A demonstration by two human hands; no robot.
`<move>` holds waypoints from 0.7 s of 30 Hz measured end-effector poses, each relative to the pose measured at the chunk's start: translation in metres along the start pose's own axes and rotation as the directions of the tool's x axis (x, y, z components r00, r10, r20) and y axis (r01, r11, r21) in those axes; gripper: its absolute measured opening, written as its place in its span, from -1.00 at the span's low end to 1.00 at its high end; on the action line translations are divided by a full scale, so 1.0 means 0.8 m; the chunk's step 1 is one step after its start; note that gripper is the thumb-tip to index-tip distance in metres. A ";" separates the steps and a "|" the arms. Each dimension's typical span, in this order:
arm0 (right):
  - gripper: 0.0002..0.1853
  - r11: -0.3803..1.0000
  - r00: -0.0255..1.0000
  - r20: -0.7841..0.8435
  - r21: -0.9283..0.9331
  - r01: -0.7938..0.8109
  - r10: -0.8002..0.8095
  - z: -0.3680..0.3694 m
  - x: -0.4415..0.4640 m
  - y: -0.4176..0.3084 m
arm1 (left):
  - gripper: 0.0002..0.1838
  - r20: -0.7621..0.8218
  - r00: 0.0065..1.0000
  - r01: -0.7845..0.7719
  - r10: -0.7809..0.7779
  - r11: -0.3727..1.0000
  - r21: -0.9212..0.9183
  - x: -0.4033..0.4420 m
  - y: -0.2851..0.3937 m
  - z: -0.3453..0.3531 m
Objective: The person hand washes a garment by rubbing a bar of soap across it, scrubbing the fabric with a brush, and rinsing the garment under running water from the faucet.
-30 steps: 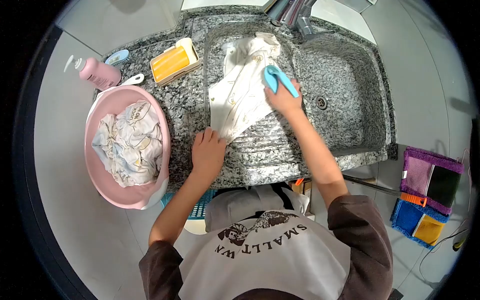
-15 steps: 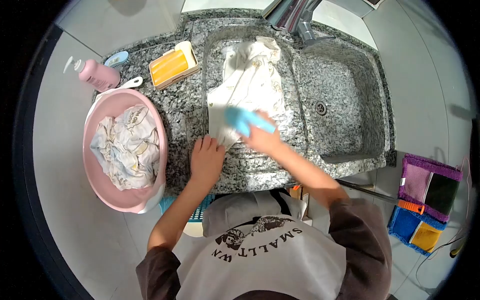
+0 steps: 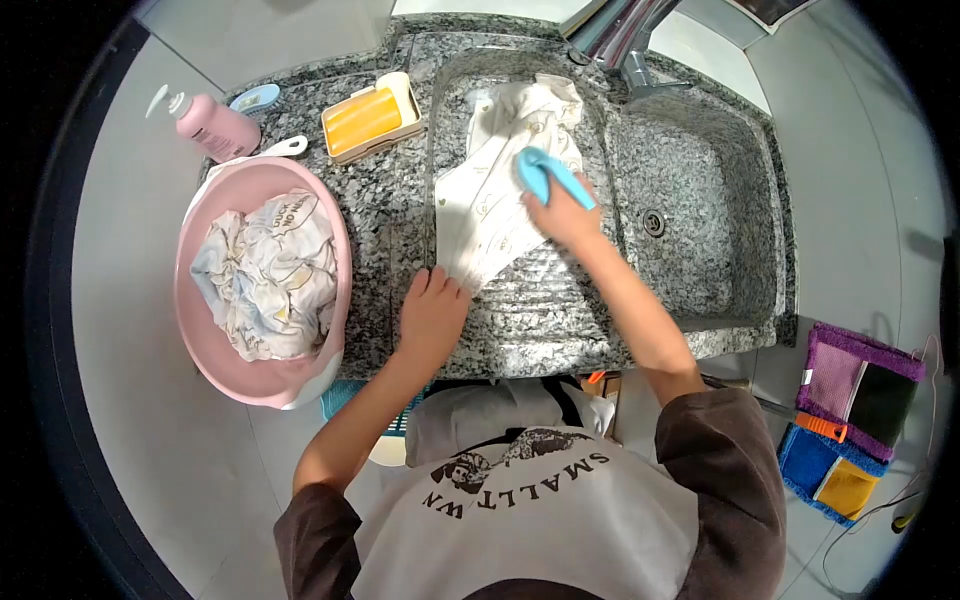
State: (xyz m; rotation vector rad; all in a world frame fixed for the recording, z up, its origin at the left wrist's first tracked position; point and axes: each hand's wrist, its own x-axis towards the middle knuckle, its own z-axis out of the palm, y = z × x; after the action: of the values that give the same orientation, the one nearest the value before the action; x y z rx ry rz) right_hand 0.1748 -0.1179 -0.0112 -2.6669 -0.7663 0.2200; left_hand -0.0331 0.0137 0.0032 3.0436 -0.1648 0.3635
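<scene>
A white printed baby garment (image 3: pixel 490 200) lies stretched over the ridged washboard side of the granite sink. My right hand (image 3: pixel 567 212) is closed around the handle of a light blue scrub brush (image 3: pixel 540 170), whose head rests on the upper right part of the cloth. At the garment's lower left end, my left hand (image 3: pixel 435 315) holds the cloth down against the stone, its fingers bent over the edge. The bristles are hidden beneath the brush.
A pink basin (image 3: pixel 190 290) of crumpled laundry (image 3: pixel 275 275) stands at the left. Behind it are a pink pump bottle (image 3: pixel 220 130) and a yellow soap bar (image 3: pixel 363 119) in its box. The faucet (image 3: pixel 625 40) overhangs the back; a drained bowl (image 3: pixel 700 200) lies right.
My right hand has moved the brush up and to the right, away from the garment's lower left part. My left hand stays at the cloth's lower end. The view has shifted slightly.
</scene>
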 end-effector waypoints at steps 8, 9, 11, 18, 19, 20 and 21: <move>-0.48 0.998 0.996 0.070 -0.012 -0.060 0.061 0.004 0.012 0.030 | -0.94 0.019 1.000 -0.004 0.003 0.999 0.040 -0.001 0.005 -0.002; -0.48 0.982 1.000 -0.019 -0.188 0.017 -0.021 -0.008 0.019 0.036 | -0.93 0.006 1.000 -0.008 0.008 0.999 0.040 0.002 0.005 0.000; -0.44 0.991 0.993 0.037 -0.059 0.117 -0.115 -0.004 -0.019 -0.008 | -0.93 -0.011 1.000 -0.010 0.010 0.999 0.041 0.003 0.005 0.002; -0.48 0.990 0.999 0.016 -0.127 0.053 -0.051 -0.014 0.007 0.026 | -0.91 0.112 0.994 -0.004 -0.002 0.999 0.054 -0.001 0.004 -0.001; -0.48 0.974 0.998 -0.017 -0.219 0.060 -0.065 -0.022 0.016 0.030 | -0.91 0.110 0.994 -0.003 -0.003 0.999 0.055 0.000 0.005 -0.001; -0.48 0.995 0.999 0.048 -0.095 -0.002 0.006 -0.005 0.000 0.019 | -0.91 0.106 0.994 0.000 -0.005 0.999 0.053 0.000 0.006 0.001; -0.48 0.997 0.991 0.114 0.020 -0.080 0.077 0.005 -0.017 -0.002 | -0.91 0.119 0.993 0.008 -0.012 0.999 0.038 -0.001 0.007 0.003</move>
State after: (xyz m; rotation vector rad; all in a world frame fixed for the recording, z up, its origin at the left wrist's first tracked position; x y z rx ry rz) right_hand 0.1616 -0.1226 -0.0139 -2.6824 -0.6876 0.4010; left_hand -0.0341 0.0080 0.0011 3.1029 -0.1512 0.1854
